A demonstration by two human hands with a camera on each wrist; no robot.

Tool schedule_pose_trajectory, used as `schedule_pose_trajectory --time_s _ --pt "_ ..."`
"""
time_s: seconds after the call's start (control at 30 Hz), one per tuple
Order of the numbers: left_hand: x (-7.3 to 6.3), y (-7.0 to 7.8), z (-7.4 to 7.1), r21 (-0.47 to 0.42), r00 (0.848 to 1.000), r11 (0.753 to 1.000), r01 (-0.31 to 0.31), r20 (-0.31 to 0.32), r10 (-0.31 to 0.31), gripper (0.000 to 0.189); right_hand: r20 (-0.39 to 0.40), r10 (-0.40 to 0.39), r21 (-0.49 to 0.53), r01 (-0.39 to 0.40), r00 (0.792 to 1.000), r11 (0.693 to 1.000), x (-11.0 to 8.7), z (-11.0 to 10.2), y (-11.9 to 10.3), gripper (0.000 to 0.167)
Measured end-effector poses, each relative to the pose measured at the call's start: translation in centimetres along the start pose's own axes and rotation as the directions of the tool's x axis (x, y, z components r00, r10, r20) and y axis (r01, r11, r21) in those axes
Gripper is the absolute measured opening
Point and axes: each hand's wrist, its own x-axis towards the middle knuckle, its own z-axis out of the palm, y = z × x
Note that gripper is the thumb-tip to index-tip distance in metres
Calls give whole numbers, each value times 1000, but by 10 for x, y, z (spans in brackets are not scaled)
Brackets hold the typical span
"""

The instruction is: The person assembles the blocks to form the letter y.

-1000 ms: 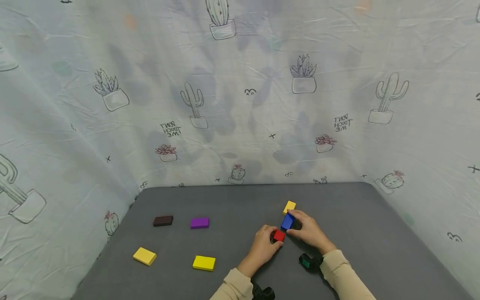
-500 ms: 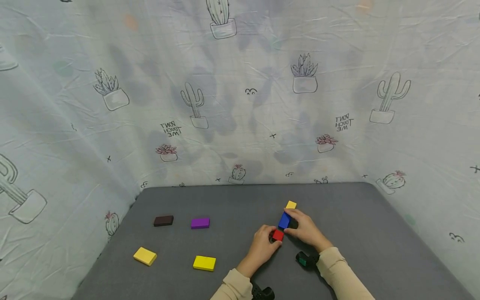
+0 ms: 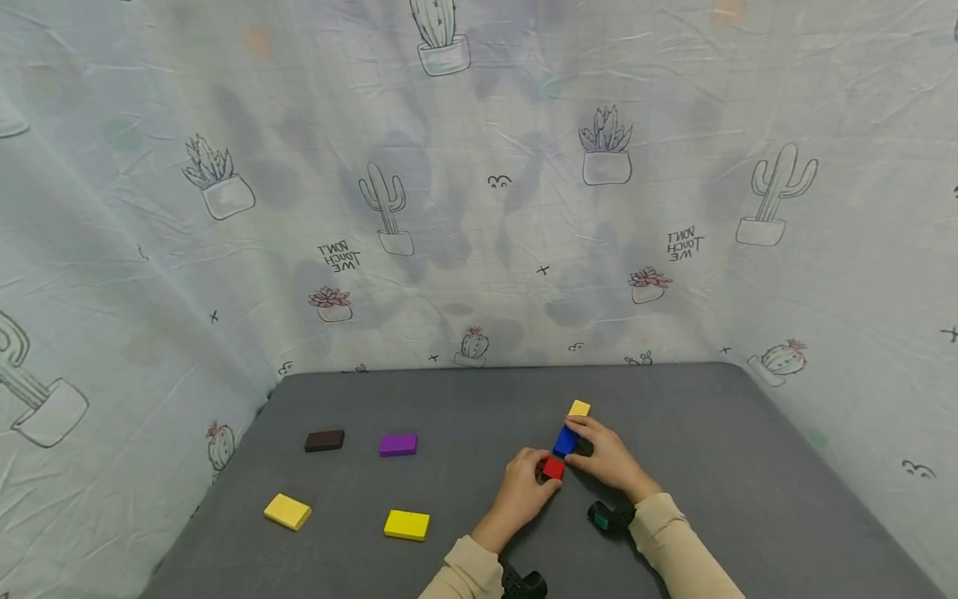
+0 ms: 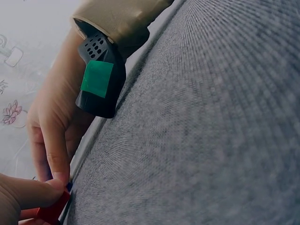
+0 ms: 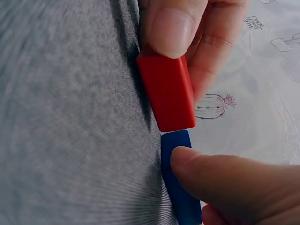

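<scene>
left hand (image 3: pixel 520 487) pinches red block (image 3: pixel 553 468), fingers narrowed to its width | right hand (image 3: pixel 611 455) likewise pinches blue block (image 3: pixel 565 441), just beyond red | yellow block (image 3: pixel 580 408) at blue's far end

Red block (image 5: pixel 166 93): plain, smooth, rectangular; pinched between thumb and fingers of the left hand (image 3: pixel 520 491), low at the grey tabletop (image 3: pixel 479 416). Blue block (image 5: pixel 180 194): plain, oblong; held by thumb and fingers of the right hand (image 3: pixel 614 457), partly covered. Placement: blue lay just beyond red, end facing end, its length slanting away rightward.
</scene>
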Motion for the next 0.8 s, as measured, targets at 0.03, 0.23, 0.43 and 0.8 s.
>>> schedule_pose_trajectory --time_s 0.03,0.23,0.43,0.8 --pt "0 0 0 0 1000 1000 7 4 -7 39 -1 -4 -1 4 1000 1000 0 0 0 61" --pt "1 1 2 13 1000 1000 19 5 -19 38 2 3 4 -3 1000 1000 0 1 0 60" --pt "3 2 3 30 1000 999 19 -1 -19 39 14 17 22 -17 1000 1000 1 -1 -1 60" --pt "7 4 6 48 1000 999 9 -3 -9 41 -82 57 142 -45 995 989 -5 0 1 62"
